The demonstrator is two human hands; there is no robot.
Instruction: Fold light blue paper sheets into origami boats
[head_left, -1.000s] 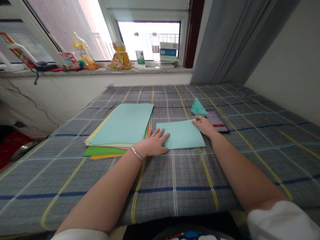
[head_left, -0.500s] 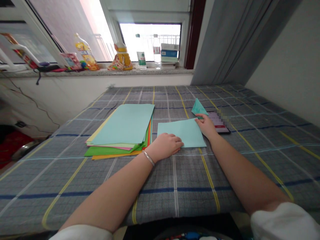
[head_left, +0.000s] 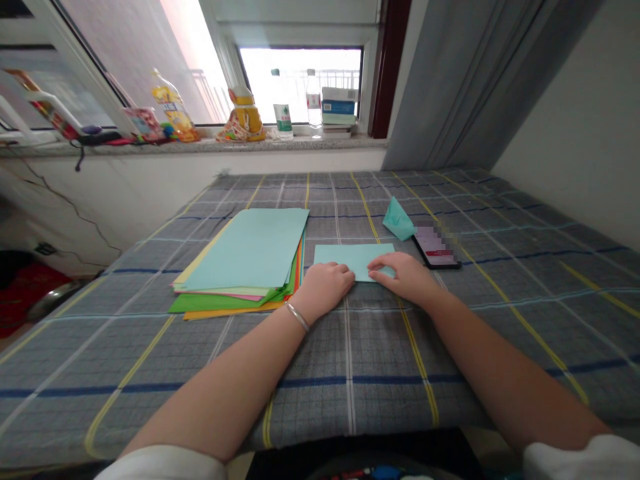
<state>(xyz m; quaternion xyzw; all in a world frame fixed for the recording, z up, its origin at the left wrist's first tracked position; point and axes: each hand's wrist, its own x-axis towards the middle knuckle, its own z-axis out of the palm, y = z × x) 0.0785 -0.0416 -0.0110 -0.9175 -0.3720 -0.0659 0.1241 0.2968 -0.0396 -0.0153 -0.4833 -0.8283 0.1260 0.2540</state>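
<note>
Pale aqua sheet [head_left: 353, 259]: flat on the bedsheet, just right of the paper stack and between both hands; apparently doubled over into a long, narrow rectangle, though the hands hide its near edge, so the fold cannot be confirmed.
Left hand [head_left: 325, 288]: palm down on the sheet's near left part, fingers close together and bent over the paper; pressing seems likely, a pinch impossible to tell.
Right hand [head_left: 405, 277]: on the sheet's right end, fingers curved and slightly spread, fingertips on the paper; no clear pinch showing.
Left wrist: silver bangle [head_left: 297, 317] around it, well clear of the paper.
Progress so far: one sheet apart from the pile and seemingly folded once, plus one finished-looking fold of teal paper [head_left: 399, 220] lying tilted up beyond the right hand, just beside the phone.
Work left, by the look of things: the coloured paper stack [head_left: 245, 250] lying flat and unfolded, aqua on top, with green, orange and yellow edges showing beneath.
Phone [head_left: 435, 247]: face up on the bedsheet, screen lit and partly blurred.
Surface: grey checked bedsheet [head_left: 530, 280] with yellow and navy lines under all the paper.
Far edge: speckled stone windowsill [head_left: 200, 146] bearing a green-labelled water bottle [head_left: 283, 113], a clear plastic bottle [head_left: 313, 100] and stacked boxes [head_left: 339, 100].
</note>
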